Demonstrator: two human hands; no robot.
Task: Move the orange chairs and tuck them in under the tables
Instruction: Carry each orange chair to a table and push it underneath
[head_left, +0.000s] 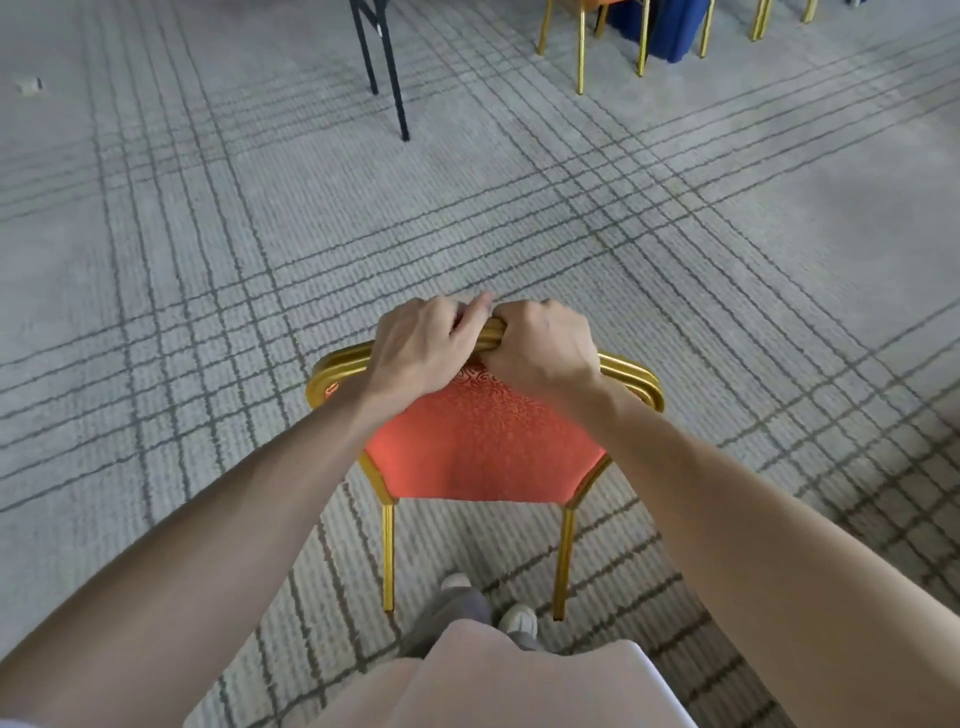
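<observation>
**Inspector:** Grip first. The left hand (421, 345) and right hand (545, 351) are both curled over the top rail (631, 376) of the chair (483, 447). They sit side by side at the middle of the rail, all but touching. The fingers wrap down the far side, and neither hand holds anything else.

**Clerk:** Why the middle and not the corners?

**Inspector:** My reading is that a centred hold stops the chair swinging when it is pushed or carried straight ahead. The person stands right behind it, shoes (519, 618) between the two back legs, so the orange back faces them and the seat points away.

**Clerk:** Is it standing on the floor?

**Inspector:** I cannot tell whether the legs rest on the carpet (208, 218) or hang just clear of it. The chair is out on open carpet, well apart from any table.

**Clerk:** And the destination?

**Inspector:** Far ahead to the left stand black table legs (387, 67). To the right a blue cloth (670, 26) hangs beside gold chair legs (580, 52). Seat-first is the proper heading for tucking in, and that step is not yet done. One risk: the front legs are hidden below the back, so they could catch a table leg unseen.
</observation>
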